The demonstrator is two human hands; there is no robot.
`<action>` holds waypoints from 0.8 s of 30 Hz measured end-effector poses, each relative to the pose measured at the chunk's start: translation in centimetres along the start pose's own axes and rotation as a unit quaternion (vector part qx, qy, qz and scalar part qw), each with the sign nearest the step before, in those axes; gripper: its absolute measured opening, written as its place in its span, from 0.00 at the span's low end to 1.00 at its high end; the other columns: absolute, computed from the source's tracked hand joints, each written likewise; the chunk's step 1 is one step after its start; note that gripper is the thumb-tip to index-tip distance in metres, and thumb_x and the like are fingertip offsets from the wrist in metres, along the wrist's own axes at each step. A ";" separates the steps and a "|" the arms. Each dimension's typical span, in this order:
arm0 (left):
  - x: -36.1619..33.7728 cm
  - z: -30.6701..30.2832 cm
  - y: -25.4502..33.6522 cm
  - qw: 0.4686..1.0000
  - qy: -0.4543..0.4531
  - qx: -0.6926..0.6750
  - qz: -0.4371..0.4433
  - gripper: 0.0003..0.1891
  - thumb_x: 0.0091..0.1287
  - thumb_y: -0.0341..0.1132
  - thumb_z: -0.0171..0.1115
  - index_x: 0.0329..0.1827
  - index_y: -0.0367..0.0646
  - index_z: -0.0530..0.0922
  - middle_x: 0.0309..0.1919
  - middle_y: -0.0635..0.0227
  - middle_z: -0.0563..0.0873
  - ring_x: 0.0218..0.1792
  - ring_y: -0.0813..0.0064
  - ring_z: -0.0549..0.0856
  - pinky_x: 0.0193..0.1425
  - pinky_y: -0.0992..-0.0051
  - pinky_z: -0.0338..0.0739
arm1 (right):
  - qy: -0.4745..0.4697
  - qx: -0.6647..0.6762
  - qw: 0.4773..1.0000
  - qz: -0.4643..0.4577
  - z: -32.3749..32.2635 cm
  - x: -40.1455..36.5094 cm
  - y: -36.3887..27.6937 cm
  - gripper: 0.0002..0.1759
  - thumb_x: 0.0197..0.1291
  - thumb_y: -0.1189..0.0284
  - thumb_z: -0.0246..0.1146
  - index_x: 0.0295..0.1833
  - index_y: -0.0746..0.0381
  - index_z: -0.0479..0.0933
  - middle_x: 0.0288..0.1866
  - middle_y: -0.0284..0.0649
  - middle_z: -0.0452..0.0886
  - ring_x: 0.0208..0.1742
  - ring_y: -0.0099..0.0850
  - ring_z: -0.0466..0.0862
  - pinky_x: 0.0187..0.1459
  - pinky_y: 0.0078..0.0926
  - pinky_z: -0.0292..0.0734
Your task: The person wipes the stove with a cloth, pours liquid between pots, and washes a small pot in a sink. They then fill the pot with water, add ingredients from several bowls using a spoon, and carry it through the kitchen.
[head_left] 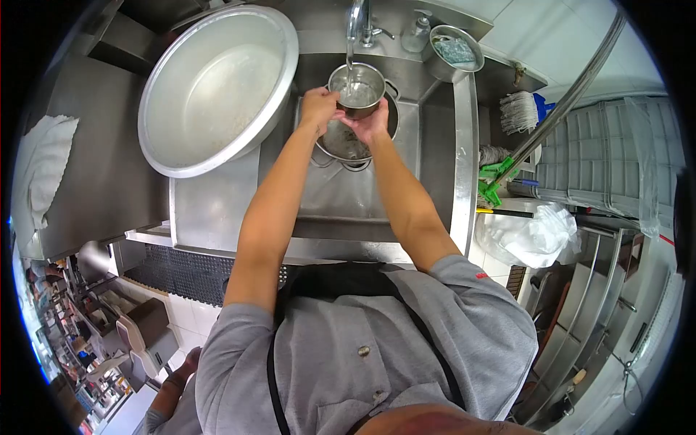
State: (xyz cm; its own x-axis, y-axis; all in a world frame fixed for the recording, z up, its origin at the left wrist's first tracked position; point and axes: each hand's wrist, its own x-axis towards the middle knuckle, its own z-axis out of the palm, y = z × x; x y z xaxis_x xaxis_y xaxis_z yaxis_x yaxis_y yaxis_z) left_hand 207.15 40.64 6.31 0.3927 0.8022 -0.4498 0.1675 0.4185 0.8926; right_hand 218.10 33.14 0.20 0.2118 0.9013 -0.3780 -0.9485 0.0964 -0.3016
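Observation:
Under the running faucet (355, 25), a small metal bowl (357, 92) is held between both hands, with water falling into it. My left hand (320, 110) has its fingers at the bowl's left side. On the lower right side of the bowl, my right hand (370, 123) supports it from below. Beneath the hands a larger metal pot (348, 145) with handles stands in the steel sink (341, 196); the bowl and hands hide part of it.
A big white basin (225, 94) rests left of the sink. At the back right are a soap bottle (416, 35) and a metal container (455, 52) holding a scourer. Mop handles (573, 94) lean at the right. Another person's arm (170, 391) shows at the lower left.

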 end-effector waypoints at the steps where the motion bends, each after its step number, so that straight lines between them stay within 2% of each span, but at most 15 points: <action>1: -0.2 -0.2 0.2 1.000 0.003 0.002 0.000 0.04 0.59 0.27 0.57 0.29 0.35 0.73 0.27 0.60 0.78 0.24 0.64 0.83 0.28 0.70 0.83 | -0.002 0.002 1.000 0.002 -0.4 0.0 -0.2 0.32 0.61 0.47 0.42 0.61 0.59 0.64 0.59 0.49 0.71 0.54 0.47 0.76 0.48 0.51 0.75; 2: -0.6 -0.2 0.3 1.000 0.016 0.007 0.009 0.04 0.59 0.26 0.56 0.28 0.35 0.73 0.26 0.61 0.77 0.24 0.64 0.83 0.29 0.70 0.84 | 0.083 -0.118 0.989 -0.034 -1.1 -0.1 -0.5 0.29 0.62 0.50 0.43 0.58 0.60 0.66 0.52 0.47 0.74 0.47 0.43 0.78 0.41 0.45 0.78; 3: -1.1 -0.1 0.5 0.999 0.028 0.012 0.017 0.04 0.59 0.26 0.56 0.27 0.35 0.72 0.25 0.61 0.77 0.25 0.64 0.83 0.30 0.70 0.84 | 0.167 -0.236 0.955 -0.071 -1.8 -0.4 -0.9 0.25 0.63 0.53 0.45 0.54 0.62 0.68 0.46 0.46 0.78 0.39 0.38 0.81 0.34 0.38 0.80; 4: -0.9 -0.2 0.5 0.999 0.026 0.012 0.018 0.04 0.59 0.26 0.56 0.27 0.35 0.72 0.25 0.61 0.77 0.25 0.64 0.83 0.30 0.70 0.84 | 0.167 -0.235 0.955 -0.073 -2.0 -0.8 -1.7 0.25 0.63 0.53 0.45 0.54 0.62 0.68 0.46 0.46 0.78 0.39 0.38 0.81 0.34 0.38 0.80; 6: -0.8 -0.7 -0.1 0.999 0.033 -0.033 0.011 0.05 0.58 0.25 0.56 0.25 0.36 0.71 0.26 0.61 0.77 0.26 0.63 0.83 0.31 0.69 0.84 | 0.221 -0.172 0.932 -0.229 -2.5 -2.9 -3.0 0.16 0.64 0.61 0.49 0.47 0.63 0.70 0.32 0.41 0.78 0.26 0.29 0.78 0.25 0.28 0.78; 9: -1.1 -0.8 0.0 0.999 0.027 -0.045 0.012 0.06 0.59 0.25 0.56 0.25 0.37 0.71 0.27 0.61 0.77 0.27 0.62 0.83 0.33 0.68 0.84 | 0.182 -0.225 0.922 -0.258 -2.4 -6.8 -4.6 0.14 0.64 0.65 0.51 0.46 0.64 0.71 0.28 0.39 0.76 0.24 0.27 0.76 0.26 0.27 0.78; 14: -1.5 -0.3 0.3 0.998 0.042 -0.046 0.012 0.05 0.59 0.24 0.56 0.25 0.36 0.71 0.27 0.61 0.77 0.27 0.62 0.83 0.34 0.68 0.84 | 0.234 -0.244 0.902 -0.269 -4.1 -11.4 -5.5 0.09 0.63 0.70 0.52 0.42 0.64 0.72 0.26 0.38 0.76 0.23 0.25 0.76 0.24 0.23 0.74; 18: -1.2 0.0 0.3 0.998 0.031 -0.055 0.030 0.05 0.59 0.24 0.56 0.25 0.36 0.71 0.28 0.60 0.77 0.28 0.61 0.83 0.34 0.67 0.84 | 0.222 -0.252 0.900 -0.279 -5.5 -13.8 -5.1 0.08 0.63 0.71 0.52 0.42 0.63 0.73 0.26 0.37 0.76 0.23 0.25 0.75 0.23 0.23 0.74; 24: -1.5 0.5 0.2 0.997 0.048 -0.062 0.029 0.04 0.59 0.24 0.56 0.27 0.35 0.71 0.29 0.59 0.78 0.28 0.61 0.83 0.34 0.67 0.84 | 0.236 -0.298 0.891 -0.246 -6.2 -15.5 -4.8 0.06 0.63 0.72 0.54 0.39 0.62 0.74 0.24 0.35 0.75 0.20 0.23 0.73 0.21 0.22 0.71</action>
State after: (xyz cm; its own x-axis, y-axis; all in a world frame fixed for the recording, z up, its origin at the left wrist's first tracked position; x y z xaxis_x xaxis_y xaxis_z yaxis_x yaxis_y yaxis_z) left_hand 207.04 39.30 7.17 0.3092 0.8613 -0.4032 0.0318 0.4144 0.9096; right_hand 220.82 16.10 2.12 0.7768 0.5198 -0.3555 -0.4495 0.0623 -0.8911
